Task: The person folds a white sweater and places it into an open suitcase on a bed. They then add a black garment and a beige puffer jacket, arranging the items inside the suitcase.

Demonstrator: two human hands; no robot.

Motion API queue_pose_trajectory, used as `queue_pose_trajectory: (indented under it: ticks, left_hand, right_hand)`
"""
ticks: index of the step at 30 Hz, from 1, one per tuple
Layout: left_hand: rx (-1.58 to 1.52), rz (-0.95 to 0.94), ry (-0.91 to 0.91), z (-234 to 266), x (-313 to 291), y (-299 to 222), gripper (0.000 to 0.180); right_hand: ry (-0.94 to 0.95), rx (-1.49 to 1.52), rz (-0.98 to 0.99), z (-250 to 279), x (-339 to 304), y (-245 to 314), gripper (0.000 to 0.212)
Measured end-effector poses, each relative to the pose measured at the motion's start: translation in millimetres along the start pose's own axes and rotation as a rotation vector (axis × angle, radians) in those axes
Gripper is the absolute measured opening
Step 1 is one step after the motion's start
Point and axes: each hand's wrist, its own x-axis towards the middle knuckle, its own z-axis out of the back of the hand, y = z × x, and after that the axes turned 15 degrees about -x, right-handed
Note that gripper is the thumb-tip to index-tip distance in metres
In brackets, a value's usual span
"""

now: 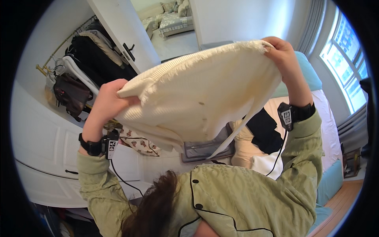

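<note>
A cream ribbed knit garment with a frayed, fringed edge is stretched out in the air in front of me; small buttons show down its middle, so it looks like a cardigan. My left hand is closed on one end of the fringed edge. Higher up, my right hand pinches the opposite end. The cloth sags between both hands, and a loose strip hangs down on the right side. Each wrist wears a black strap with a small device and a cable.
At the left, a rack carries dark clothes and a brown leather bag. A white door stands open. Below the garment lie a grey case and a patterned fabric item. Black clothing rests on the bed.
</note>
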Motion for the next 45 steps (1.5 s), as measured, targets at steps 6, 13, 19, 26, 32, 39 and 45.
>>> queue_pose_trajectory:
  ticks: [6,13,19,26,32,39,45]
  left_hand:
    - [-0.385,0.197,-0.058,56,-13,-19,0.036]
    - [-0.871,0.134,-0.218,52,-27,-15,0.039]
    - [-0.673,-0.026,-0.239,-6,-5,-30,0.046]
    - [-0.932,0.299,0.188,-102,-2,-68,0.054]
    - [-1.145,0.311,0.048,-97,-18,-92,0.039]
    - [-1.381,0.146,-0.146,-100,-27,-116,0.052]
    - [-1.684,-0.056,-0.257,-100,-33,-114,0.055]
  right_hand:
    - [0.020,-0.390,0.059,-7,28,36,0.028]
    - [0.268,0.265,-0.108,-40,39,42,0.039]
    - [0.619,0.551,-0.022,-78,26,61,0.039]
    - [0.792,0.424,-0.021,-119,-2,76,0.041]
    - [0.928,0.376,0.063,-97,-6,36,0.039]
    - [1.205,0.656,0.018,-103,-54,-72,0.034]
    - [1.039,0.555,0.115,-159,-108,-145,0.081]
